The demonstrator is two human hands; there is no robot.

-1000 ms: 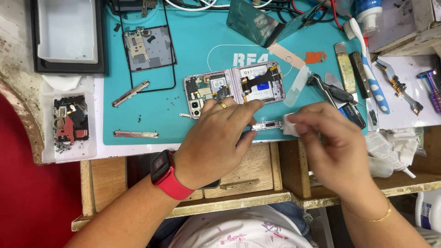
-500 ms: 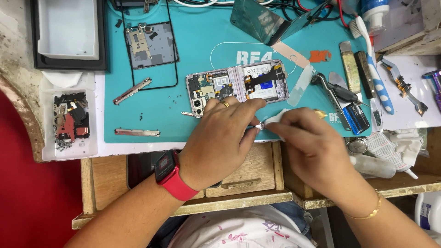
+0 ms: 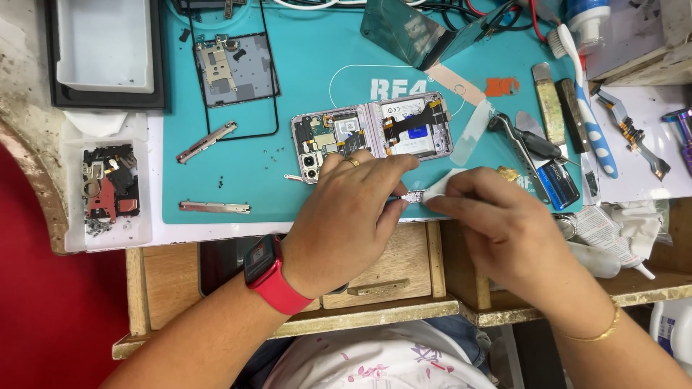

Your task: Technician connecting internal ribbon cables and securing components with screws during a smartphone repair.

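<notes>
The right hand has slid left to meet the left hand at the teal mat's front edge. Both sets of fingers pinch 1 small metal strip, its long axis lying left-right between them, just below the opened phone.

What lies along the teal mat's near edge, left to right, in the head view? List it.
Clear parts tray → metal strip → left hand → small part pinched between the fingers → right hand → blue-labelled battery.
</notes>
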